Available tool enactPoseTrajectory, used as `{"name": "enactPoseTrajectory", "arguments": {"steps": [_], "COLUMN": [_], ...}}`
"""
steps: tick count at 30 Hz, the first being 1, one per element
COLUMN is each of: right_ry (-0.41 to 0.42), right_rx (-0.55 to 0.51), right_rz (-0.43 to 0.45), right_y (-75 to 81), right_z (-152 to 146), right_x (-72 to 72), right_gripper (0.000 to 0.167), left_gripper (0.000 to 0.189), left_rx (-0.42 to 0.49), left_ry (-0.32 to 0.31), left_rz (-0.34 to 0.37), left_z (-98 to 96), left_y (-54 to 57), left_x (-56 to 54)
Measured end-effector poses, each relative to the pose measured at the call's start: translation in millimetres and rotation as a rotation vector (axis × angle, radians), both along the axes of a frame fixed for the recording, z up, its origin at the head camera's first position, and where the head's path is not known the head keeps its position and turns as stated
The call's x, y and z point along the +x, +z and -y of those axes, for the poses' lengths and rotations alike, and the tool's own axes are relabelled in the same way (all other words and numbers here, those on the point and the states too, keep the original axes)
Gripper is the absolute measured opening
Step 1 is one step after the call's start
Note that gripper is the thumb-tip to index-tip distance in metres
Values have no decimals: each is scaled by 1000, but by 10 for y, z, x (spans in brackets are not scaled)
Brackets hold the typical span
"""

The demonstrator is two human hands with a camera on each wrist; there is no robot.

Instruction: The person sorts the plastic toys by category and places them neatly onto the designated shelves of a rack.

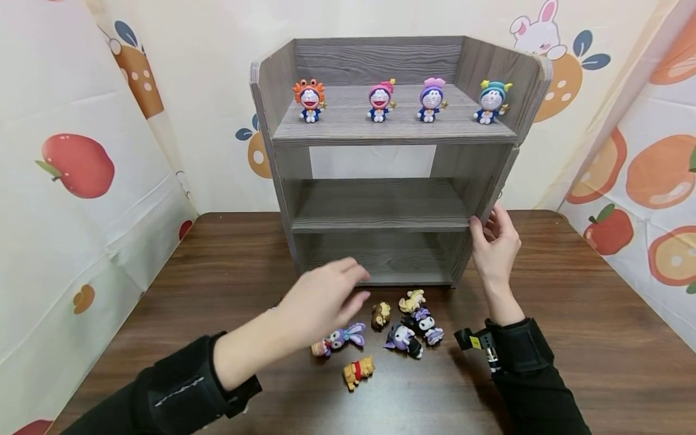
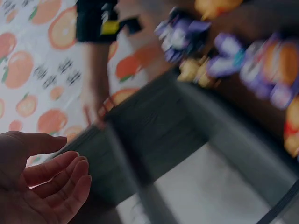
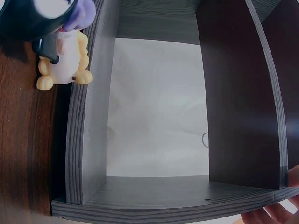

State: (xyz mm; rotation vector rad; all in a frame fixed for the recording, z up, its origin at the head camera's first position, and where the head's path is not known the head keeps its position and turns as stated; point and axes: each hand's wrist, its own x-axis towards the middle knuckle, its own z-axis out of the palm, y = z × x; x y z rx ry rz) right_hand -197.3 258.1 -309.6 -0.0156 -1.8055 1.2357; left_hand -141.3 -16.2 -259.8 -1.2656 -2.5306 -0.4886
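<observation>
A grey wood-grain shelf unit (image 1: pixel 380 228) stands upright on the table. My right hand (image 1: pixel 497 248) grips its right side panel, thumb at the front edge and fingers reaching around the outside; fingertips also show at the corner in the right wrist view. In front of the unit my left hand (image 1: pixel 321 296) hovers palm down above loose figurines, holding nothing. Its fingers look relaxed and slightly bent in the left wrist view. Below it lie a purple rabbit figurine (image 1: pixel 348 336), a yellow bear figurine (image 1: pixel 359 371) with red clothing and a brown-and-yellow figurine (image 1: pixel 380 315).
Several blue-and-white figurines in hats, including one in an orange crab hat (image 1: pixel 310 99), line the top shelf. A purple-and-white figurine (image 1: pixel 402 338), a black-and-purple figurine (image 1: pixel 426 326) and a pale yellow figurine (image 1: pixel 412 300) lie right of the left hand. Fruit-print cloth (image 1: pixel 70 241) surrounds the brown table (image 1: pixel 576 338).
</observation>
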Motion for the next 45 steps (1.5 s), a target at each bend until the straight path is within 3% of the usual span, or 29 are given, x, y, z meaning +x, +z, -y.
{"name": "enactPoseTrajectory", "arguments": {"steps": [4,8,17,25,36,45], "right_ry": [-3,-2,-11,-14,-20,-9], "right_rx": [3,-2,-8,-7,-7,-5], "right_rz": [-2,4,15,14,20,16], "right_y": [31,-45,-145,31,-143,-138], "right_z": [22,-55,-132,26,-124,-121], "right_x": [17,-59,-139,20,-121,-123], "right_gripper": [32,33,34,32,34,34], "left_gripper": [18,18,20,28,27,21], "left_rx": [-120,-220,-409,-485,-503,-479], "left_ry": [-4,-5,-16,26,44,34], "left_rz": [101,175,225,311,231,191], "left_z": [-55,-100,-219,-317,-378,-367], "left_y": [-235,-399,-693,-860,-975,-1024], "left_x": [19,43,132,198,222,216]}}
